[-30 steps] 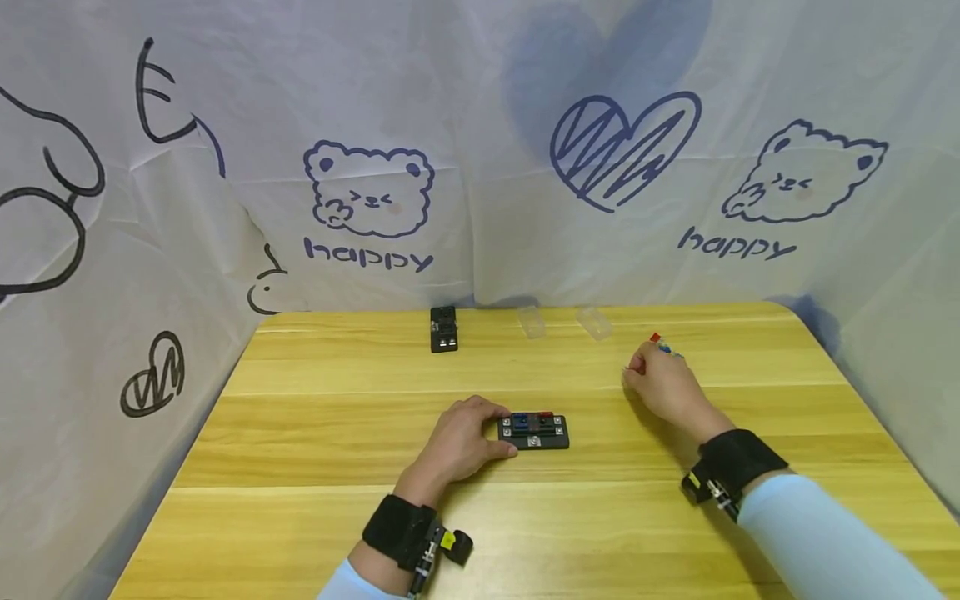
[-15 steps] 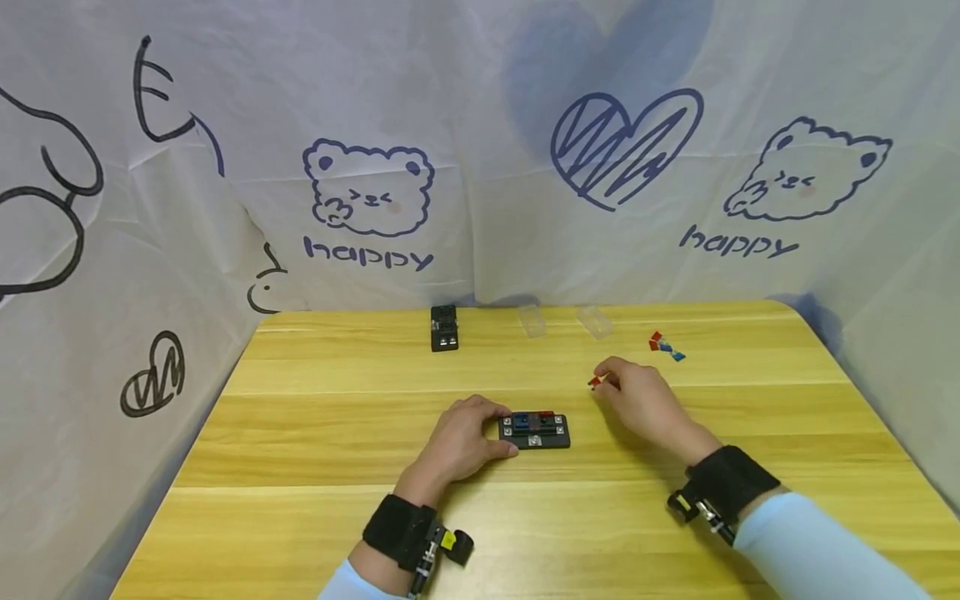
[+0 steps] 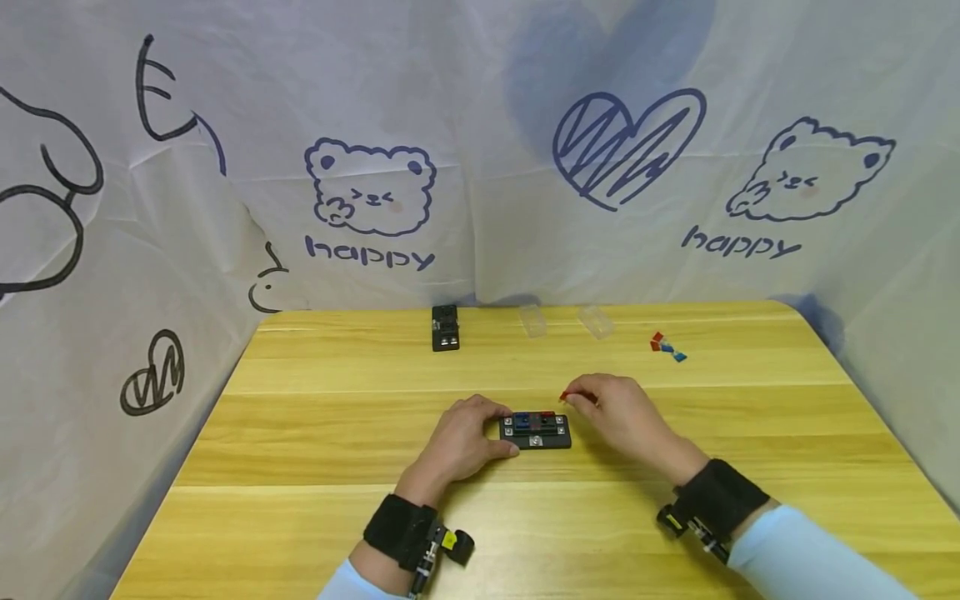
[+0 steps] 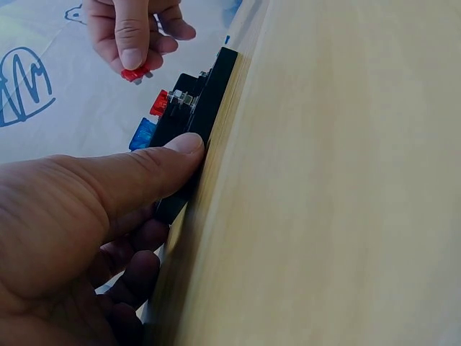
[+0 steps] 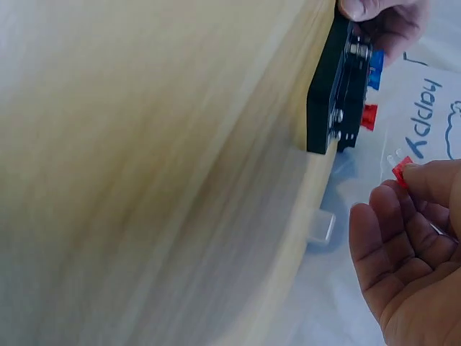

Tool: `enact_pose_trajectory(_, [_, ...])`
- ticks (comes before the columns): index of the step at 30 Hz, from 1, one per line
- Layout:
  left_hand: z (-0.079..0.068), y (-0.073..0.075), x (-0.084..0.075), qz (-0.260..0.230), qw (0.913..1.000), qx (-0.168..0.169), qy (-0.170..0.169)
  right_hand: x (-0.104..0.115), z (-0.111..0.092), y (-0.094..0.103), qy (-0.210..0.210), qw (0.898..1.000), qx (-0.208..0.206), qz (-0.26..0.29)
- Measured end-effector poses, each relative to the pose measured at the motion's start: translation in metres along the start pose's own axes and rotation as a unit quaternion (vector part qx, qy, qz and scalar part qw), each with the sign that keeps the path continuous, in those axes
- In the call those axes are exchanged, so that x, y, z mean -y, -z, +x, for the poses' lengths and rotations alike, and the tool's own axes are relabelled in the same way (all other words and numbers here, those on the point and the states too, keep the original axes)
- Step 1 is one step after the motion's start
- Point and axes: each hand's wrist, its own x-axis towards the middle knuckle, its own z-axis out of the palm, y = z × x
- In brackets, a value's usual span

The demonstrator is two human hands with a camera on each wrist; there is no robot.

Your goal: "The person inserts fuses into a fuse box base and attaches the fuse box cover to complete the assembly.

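Note:
A black fuse block (image 3: 535, 441) with metal screw terminals lies on the table. A blue fuse (image 4: 143, 134) and a red fuse (image 4: 158, 103) stand in its sockets. My left hand (image 3: 462, 439) grips the block's left end between thumb and fingers. Just off the block's right end, my right hand (image 3: 618, 418) pinches another red fuse (image 5: 403, 170) between thumb and forefinger, its prongs pointing toward the block. That fuse is apart from the block.
Loose red and blue fuses (image 3: 667, 347) lie at the back right of the wooden table (image 3: 300, 433). A second black fuse block (image 3: 445, 327) and two clear covers (image 3: 533, 321) rest near the back edge. White drawn-on cloth (image 3: 510, 233) hangs behind.
From beside the loose fuses, my right hand has come left and toward me, carrying a red fuse to near the block's right end. My left hand has stayed on the block.

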Motion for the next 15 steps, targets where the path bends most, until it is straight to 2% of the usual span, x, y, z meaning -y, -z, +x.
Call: enact_pose_trajectory(15, [0.001, -0.001, 0.0, 0.0, 1.0, 0.0, 0.001, 0.008, -0.007, -0.013, 0.028, 0.999, -0.016, -0.019])
